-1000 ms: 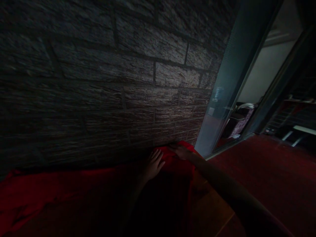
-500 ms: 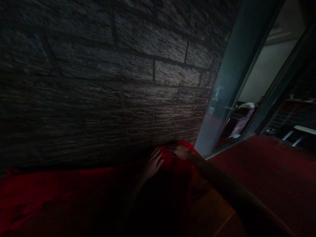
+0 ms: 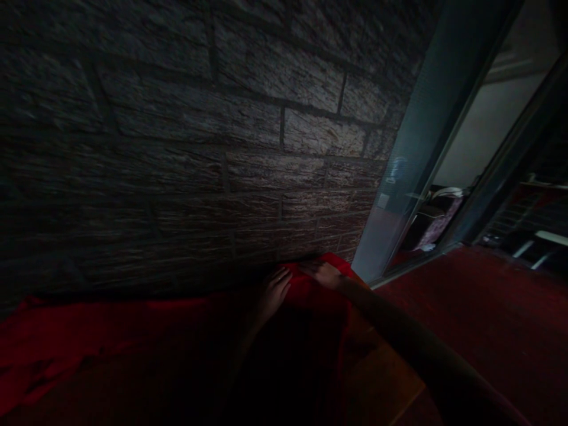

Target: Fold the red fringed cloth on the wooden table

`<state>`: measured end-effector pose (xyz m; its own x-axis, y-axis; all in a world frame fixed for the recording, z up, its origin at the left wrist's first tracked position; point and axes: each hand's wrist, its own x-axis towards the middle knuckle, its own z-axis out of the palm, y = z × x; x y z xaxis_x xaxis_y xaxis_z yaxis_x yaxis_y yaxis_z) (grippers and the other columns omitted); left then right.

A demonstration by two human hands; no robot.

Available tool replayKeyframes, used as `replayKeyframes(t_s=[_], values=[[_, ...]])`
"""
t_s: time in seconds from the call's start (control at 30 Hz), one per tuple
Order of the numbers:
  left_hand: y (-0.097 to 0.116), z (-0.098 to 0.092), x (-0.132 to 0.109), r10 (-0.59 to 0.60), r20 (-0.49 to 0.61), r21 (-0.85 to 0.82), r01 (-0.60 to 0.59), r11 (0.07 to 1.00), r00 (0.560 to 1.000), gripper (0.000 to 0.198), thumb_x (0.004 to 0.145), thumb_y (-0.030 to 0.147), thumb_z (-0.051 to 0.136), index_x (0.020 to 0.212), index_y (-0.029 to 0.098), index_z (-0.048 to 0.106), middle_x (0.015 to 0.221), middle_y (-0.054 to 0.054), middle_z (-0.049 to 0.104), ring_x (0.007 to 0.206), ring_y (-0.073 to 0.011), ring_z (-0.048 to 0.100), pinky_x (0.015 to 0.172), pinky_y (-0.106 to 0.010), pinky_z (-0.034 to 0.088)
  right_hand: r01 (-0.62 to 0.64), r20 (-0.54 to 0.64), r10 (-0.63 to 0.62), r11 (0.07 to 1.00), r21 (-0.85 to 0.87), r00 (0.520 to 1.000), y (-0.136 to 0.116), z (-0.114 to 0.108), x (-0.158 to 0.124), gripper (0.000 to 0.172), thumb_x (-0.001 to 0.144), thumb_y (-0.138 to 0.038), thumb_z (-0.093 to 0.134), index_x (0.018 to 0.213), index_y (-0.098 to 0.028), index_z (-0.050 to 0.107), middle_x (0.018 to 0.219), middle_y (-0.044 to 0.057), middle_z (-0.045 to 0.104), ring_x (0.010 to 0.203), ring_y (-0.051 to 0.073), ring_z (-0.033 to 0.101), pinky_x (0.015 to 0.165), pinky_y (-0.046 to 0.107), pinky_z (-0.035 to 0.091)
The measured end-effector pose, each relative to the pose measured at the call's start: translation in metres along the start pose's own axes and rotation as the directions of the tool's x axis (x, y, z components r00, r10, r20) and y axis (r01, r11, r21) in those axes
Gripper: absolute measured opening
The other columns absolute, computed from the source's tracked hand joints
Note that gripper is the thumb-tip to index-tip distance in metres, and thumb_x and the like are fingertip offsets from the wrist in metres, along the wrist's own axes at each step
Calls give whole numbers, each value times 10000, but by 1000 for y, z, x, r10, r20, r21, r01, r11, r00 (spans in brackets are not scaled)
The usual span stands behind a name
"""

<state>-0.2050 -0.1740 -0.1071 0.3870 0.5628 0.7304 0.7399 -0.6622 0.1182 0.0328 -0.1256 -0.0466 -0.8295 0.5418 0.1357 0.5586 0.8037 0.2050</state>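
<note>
dim view: my left hand (image 3: 271,294) and right hand (image 3: 325,273) both lie flat, fingers released, on the red cloth (image 3: 110,337) spread at the foot of the brick wall (image 3: 199,148), w/ a glass door frame (image 3: 421,148) just beside the cloth's right end

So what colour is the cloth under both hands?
Red; the cloth shows best in the head view, by the brick wall.

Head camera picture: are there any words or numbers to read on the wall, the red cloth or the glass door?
None can be read.
Brick wall: no writing.
Red cloth under both hands: plain.
Glass door: pale patches, too blurred to tell if they are labels.
</note>
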Motion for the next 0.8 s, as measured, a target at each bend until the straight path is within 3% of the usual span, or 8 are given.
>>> replayKeyframes(t_s=[0.13,0.27,0.37,0.5,0.63,0.7,0.8], values=[[-1,0,-1,47,18,-17,-46,999,999,322,938,155,525,1230,181,659,1263,-103,673,1201,-246,614,1033,-436,514,-20,9,20,999,-50,1000,1,6,3,534,924,-85,437,1455,-144,450,1466,126,482,1350,225,467,1110,366,414],[-2,4,-3,80,38,-52,-78,996,996,345,916,88,519,1206,192,675,1262,-87,676,1228,-225,600,1034,-401,518,-133,16,134,989,-69,991,3,14,3,566,910,-71,446,1466,-177,438,1461,114,492,1322,218,501,1076,345,447],[-3,6,-4,87,89,-69,-81,994,992,396,891,37,500,1204,200,680,1271,-82,672,1235,-213,597,1039,-392,515,-236,14,239,967,-100,971,6,16,3,568,913,-101,454,1480,-127,413,1474,174,457,1344,264,474,1079,389,439],[-3,7,-6,58,122,-87,-47,995,991,394,888,43,497,1204,185,685,1289,-94,659,1247,-215,588,1051,-389,505,-405,-9,407,907,-118,913,9,14,0,672,938,-304,523,1529,-72,303,1547,240,297,1406,329,372,1121,450,370],[-4,8,-7,42,136,-80,-31,996,990,387,897,55,486,1185,205,696,1285,-69,664,1232,-195,600,1044,-361,510,-431,56,438,896,-104,897,10,13,-8,770,907,-485,576,1535,-125,312,1564,213,285,1417,329,347,1151,472,303],[-4,8,-7,36,136,-82,-25,996,990,394,894,49,477,1177,208,700,1277,-65,669,1225,-194,606,1037,-364,517,-476,83,488,870,-129,869,12,11,-11,719,916,-440,569,1528,-145,333,1557,202,310,1421,338,331,1154,507,277],[-3,8,-7,39,140,-71,-29,997,989,401,869,22,488,1164,185,704,1270,-81,671,1242,-212,593,1042,-386,517,-583,66,601,792,-181,796,20,5,-17,569,969,-235,424,1531,-222,336,1566,169,310,1424,350,322,1106,558,323]])
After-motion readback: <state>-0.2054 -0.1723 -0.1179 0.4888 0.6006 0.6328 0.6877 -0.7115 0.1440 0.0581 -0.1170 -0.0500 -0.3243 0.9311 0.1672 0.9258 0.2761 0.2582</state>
